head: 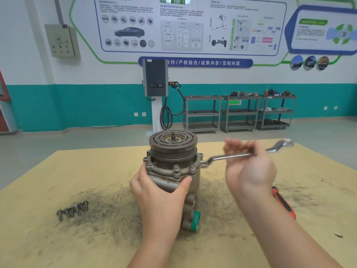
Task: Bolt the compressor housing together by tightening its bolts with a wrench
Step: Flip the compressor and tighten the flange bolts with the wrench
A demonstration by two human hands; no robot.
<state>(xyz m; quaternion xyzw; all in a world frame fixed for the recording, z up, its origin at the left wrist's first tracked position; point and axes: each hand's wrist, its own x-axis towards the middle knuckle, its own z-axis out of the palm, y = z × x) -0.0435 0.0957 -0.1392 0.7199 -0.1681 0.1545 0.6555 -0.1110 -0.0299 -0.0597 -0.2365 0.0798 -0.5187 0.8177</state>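
Mid-job: we steady the compressor housing (173,176), upright at the bench's middle, with our left hand (160,198) wrapped round it, while our right hand (249,167) grips the wrench (231,156) on a flange bolt, apparently. Spare bolts (72,210) lie unused.

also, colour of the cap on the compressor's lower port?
Green cap, low on the compressor; head view.
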